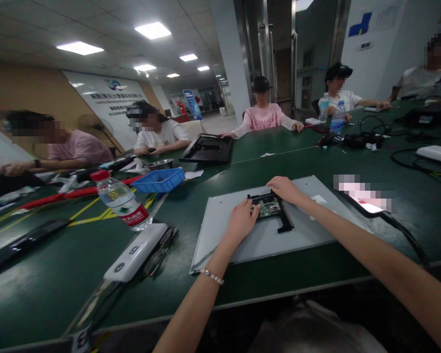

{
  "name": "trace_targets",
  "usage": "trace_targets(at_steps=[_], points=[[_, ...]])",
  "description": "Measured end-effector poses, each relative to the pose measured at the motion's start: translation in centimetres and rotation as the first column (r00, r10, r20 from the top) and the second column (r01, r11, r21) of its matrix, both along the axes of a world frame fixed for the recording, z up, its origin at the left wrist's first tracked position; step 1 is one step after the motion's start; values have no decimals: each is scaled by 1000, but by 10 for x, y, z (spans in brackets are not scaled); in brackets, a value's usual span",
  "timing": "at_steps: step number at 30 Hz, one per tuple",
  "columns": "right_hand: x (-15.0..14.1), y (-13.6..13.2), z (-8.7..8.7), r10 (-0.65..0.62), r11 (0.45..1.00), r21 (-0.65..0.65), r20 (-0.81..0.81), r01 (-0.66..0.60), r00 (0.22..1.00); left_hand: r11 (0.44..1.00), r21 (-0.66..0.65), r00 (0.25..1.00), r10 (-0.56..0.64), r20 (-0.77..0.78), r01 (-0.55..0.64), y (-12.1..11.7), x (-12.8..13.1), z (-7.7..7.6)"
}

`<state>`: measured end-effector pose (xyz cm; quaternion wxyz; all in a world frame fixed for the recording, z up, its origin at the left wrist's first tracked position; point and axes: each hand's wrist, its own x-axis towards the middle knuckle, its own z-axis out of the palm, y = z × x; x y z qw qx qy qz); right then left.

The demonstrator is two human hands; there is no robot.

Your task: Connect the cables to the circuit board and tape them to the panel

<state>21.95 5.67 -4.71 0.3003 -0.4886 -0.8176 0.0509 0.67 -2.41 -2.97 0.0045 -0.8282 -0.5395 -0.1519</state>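
A flat grey display panel (213, 230) lies on the table in front of me. On its middle sits a black plastic bracket (285, 224) framing a green circuit board (270, 208). My left hand (242, 218) is closed on the bracket's left side, its thumb over the edge of the board. At the upper edge of the same bracket is my right hand (284, 189), its fingers bent around the top corner. My fingers partly hide the frame's left and upper edges.
Left stand a water bottle (123, 203), a white power bank (135, 252), glasses (160, 252) and a blue tray (159, 180). A lit phone (367, 200) with a cable lies right. Across the table, a person's hand touches a black casing (208, 148); several other people sit around.
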Motion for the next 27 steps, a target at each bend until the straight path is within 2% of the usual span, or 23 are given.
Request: trace_targets(at_steps=[7,12,18,22,27], points=[[4,4,-2,-42,998,-47,21,43,999,1000,-17,1000,4,-10,-5,0,0,2],[8,6,-6,46,997,-65,64,-41,997,1000,-10,1000,-12,-1,12,3,-2,-2],[18,-1,-6,65,997,-51,125,-59,990,1000,-19,1000,-16,8,16,1,-2,-1],[28,-3,-9,21,999,-41,199,-13,980,1000,-9,1000,2,-2,-2,-1,-2,6],[40,0,-18,-86,992,-68,240,105,967,993,110,998,40,-55,-34,4,-11,18]])
